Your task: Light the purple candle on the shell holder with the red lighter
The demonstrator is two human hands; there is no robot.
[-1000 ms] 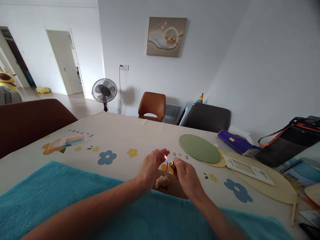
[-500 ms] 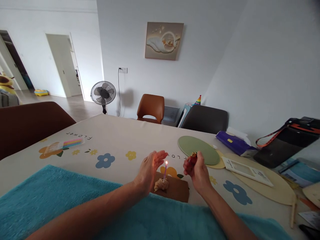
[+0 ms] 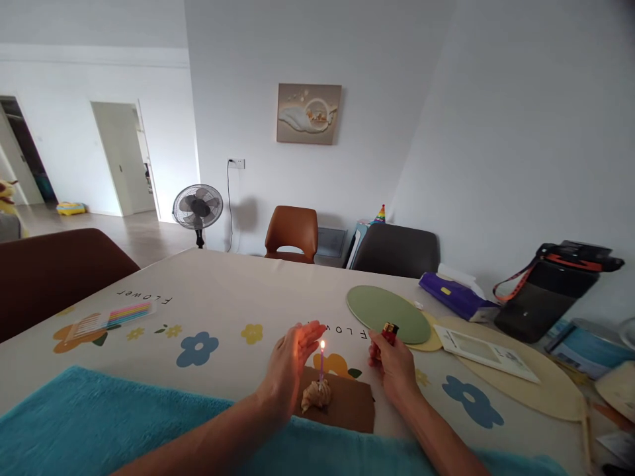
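A thin purple candle (image 3: 321,367) burns upright in a small beige pastry (image 3: 315,395) on a brown board (image 3: 350,406). My left hand (image 3: 290,360) is held open and upright just left of the flame, its palm lit by it, not touching the candle. To the right of the board, my right hand (image 3: 393,360) is closed around a red lighter (image 3: 389,331), whose top sticks out above the fingers.
The table wears a flower-print cloth (image 3: 223,311) with a teal towel (image 3: 114,423) at my edge. A candle pack (image 3: 109,318) lies far left. Green (image 3: 387,312) and cream placemats, a purple pack (image 3: 454,297), a booklet (image 3: 483,350) and a black bag (image 3: 546,297) crowd the right. Chairs stand behind.
The lighter was at the wick a second ago; my right hand has drawn it away to the right. The candle stays lit, and my left hand remains cupped beside the flame.
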